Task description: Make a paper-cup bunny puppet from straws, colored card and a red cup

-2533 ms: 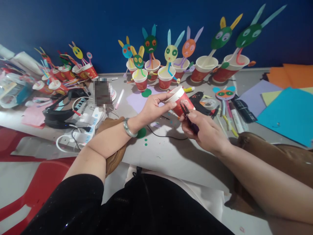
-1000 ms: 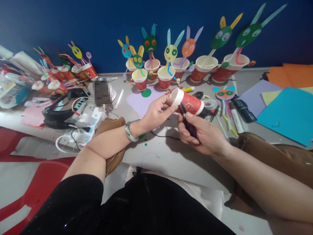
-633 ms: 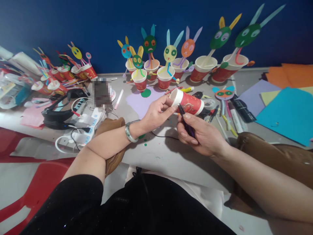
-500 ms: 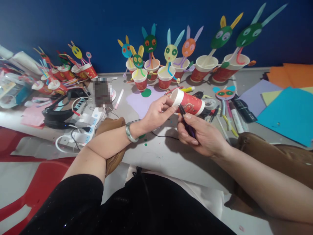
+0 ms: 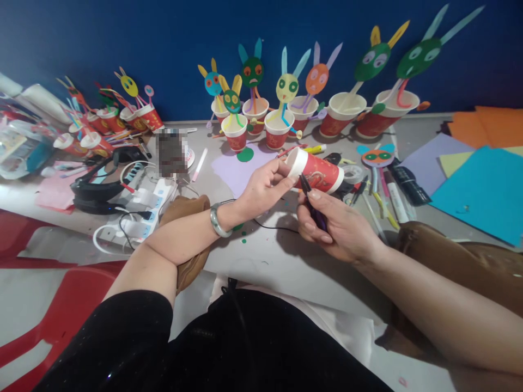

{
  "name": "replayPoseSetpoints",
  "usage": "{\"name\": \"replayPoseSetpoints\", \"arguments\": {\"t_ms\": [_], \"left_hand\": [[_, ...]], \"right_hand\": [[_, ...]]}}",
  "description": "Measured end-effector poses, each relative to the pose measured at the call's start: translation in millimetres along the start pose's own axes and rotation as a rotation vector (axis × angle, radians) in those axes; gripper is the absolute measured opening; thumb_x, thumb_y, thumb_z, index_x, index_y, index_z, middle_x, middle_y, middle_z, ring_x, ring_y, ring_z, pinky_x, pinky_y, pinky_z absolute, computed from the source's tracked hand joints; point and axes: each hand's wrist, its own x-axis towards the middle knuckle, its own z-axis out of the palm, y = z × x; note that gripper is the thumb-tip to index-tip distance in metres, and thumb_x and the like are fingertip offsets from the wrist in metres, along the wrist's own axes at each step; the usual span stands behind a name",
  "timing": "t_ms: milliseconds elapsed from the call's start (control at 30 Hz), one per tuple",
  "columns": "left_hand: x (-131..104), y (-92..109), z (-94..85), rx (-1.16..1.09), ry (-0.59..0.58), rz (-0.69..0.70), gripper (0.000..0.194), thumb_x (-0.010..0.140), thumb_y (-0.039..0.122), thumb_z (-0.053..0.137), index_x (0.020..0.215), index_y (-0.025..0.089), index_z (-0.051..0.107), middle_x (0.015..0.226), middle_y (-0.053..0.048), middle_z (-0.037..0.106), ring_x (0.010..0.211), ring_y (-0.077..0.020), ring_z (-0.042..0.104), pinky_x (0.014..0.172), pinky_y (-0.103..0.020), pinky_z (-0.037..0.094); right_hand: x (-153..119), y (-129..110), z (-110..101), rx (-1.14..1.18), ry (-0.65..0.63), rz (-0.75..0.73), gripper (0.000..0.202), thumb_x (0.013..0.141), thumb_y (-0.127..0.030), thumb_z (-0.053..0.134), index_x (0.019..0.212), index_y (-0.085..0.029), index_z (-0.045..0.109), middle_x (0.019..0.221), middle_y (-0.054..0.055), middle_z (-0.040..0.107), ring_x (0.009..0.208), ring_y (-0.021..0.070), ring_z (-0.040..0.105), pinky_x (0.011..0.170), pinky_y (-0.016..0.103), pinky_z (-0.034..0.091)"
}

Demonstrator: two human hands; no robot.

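Lying on its side in the air above the table, a red-and-white paper cup [image 5: 324,173] has its white mouth turned left. My left hand [image 5: 265,188] is closed on the rim, with fingertips at the mouth and the thumb along the outside. In my right hand [image 5: 337,222] is a pair of scissors [image 5: 305,184] with dark blades and purple handles, mostly covered by the fingers. The blade tips point up and left at the cup's side just below the rim; whether they touch it I cannot tell.
Behind the hands stand several cups with paper rabbit figures [image 5: 287,87]. Purple paper [image 5: 229,171] with a green disc lies further left. Markers [image 5: 394,198], a dark cylinder [image 5: 411,185] and blue paper [image 5: 482,193] are on the right. A power strip [image 5: 153,209] and black headset [image 5: 92,188] lie left.
The scissors' blades look slightly wider apart than before. Both hands and the cup hold nearly the same place; the whole view has shifted a few pixels.
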Motion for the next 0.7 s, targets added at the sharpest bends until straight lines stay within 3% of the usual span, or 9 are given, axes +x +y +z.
{"name": "replayPoseSetpoints", "arguments": {"t_ms": [700], "left_hand": [[-1.8, 3.0, 2.0, -0.021, -0.005, 0.018, 0.053, 0.091, 0.071, 0.07, 0.09, 0.02, 0.057, 0.077, 0.0, 0.069, 0.065, -0.0094, 0.063, 0.061, -0.025, 0.051]], "right_hand": [[-1.0, 1.0, 3.6, 0.003, 0.005, -0.002, 0.039, 0.09, -0.054, 0.079, 0.092, -0.022, 0.058, 0.053, -0.009, 0.06, 0.033, 0.0034, 0.023, 0.042, 0.023, 0.026]]}}
